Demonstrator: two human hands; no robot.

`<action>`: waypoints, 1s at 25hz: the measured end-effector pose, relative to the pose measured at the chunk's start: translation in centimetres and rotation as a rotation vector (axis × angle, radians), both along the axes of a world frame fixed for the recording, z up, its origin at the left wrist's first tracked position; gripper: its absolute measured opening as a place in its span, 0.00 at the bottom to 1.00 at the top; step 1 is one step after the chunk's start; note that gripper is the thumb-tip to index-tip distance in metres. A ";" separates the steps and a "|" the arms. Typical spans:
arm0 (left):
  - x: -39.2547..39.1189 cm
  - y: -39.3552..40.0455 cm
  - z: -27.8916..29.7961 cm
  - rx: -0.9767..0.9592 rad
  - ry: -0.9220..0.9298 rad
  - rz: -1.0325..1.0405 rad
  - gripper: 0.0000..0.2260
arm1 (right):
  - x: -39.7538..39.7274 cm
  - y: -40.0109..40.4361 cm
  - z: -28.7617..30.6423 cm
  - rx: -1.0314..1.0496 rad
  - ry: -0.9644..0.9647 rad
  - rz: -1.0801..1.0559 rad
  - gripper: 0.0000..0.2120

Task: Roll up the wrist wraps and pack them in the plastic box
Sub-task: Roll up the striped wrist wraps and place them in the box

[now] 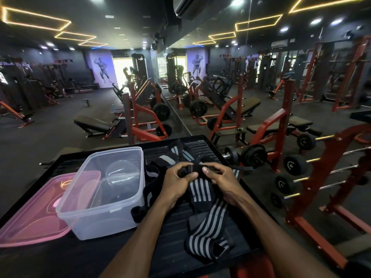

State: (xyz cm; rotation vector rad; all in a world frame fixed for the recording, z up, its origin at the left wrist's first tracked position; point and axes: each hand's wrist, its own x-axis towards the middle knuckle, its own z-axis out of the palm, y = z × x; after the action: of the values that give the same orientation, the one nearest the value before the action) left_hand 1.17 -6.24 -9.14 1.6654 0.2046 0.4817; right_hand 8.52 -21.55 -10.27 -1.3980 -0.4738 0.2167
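Observation:
A black wrist wrap with grey stripes lies on the black platform and runs up to my hands. My left hand and my right hand both pinch its far end, which is curled into a small roll between my fingers. More striped wraps lie in a heap just beyond my hands. A clear plastic box stands open to the left of my hands, holding no wraps. Its pink lid lies flat at the box's left.
The platform's right edge drops off to a rack of dumbbells. Red and black gym benches and machines fill the floor beyond, along with a mirrored wall.

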 end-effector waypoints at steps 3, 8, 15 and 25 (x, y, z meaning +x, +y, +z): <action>0.1 -0.1 -0.1 -0.064 0.010 -0.042 0.12 | 0.0 -0.1 -0.2 0.000 -0.031 -0.032 0.10; 0.3 0.1 -0.3 -0.058 0.019 -0.091 0.04 | -1.1 0.0 -0.3 0.009 -0.030 -0.037 0.14; 0.2 -0.4 -0.6 -0.069 0.018 -0.125 0.11 | -3.0 0.2 0.4 -0.048 0.025 -0.171 0.09; -0.4 -0.8 0.2 -0.071 0.030 -0.160 0.08 | -5.5 0.0 0.5 -0.051 0.162 -0.239 0.10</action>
State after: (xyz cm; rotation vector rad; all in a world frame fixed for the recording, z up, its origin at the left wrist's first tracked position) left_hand 0.76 -7.04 -8.95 1.6057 0.1079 0.3255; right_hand 3.04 -21.60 -9.73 -1.4606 -0.1662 0.1469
